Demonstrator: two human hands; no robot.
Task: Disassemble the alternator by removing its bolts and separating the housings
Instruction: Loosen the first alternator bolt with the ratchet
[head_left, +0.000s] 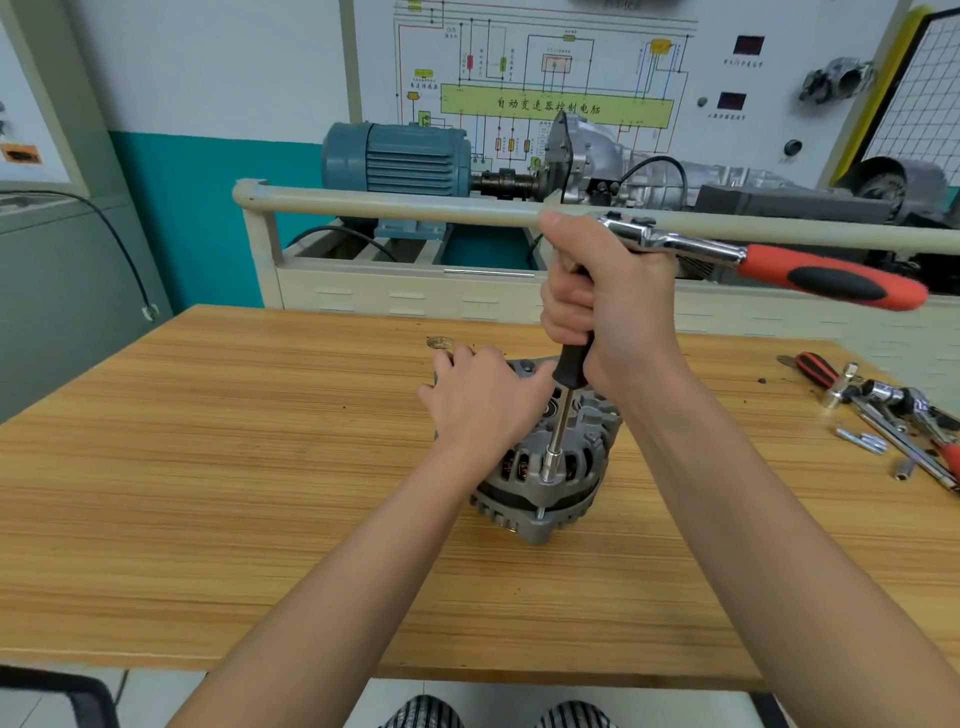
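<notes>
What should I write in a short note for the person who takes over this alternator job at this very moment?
Left hand: rests flat on top of the alternator, steadying it.
Right hand: grips the black handle of the extension bar; the ratchet sits on its top end.
Socket sits on a through bolt at the near edge of the housing.
Alternator stands on the wooden table, housings still joined.
Loose bolts and spare tools lie at the right.
Left: finish this bolt, check the others, separate the housings.
</notes>
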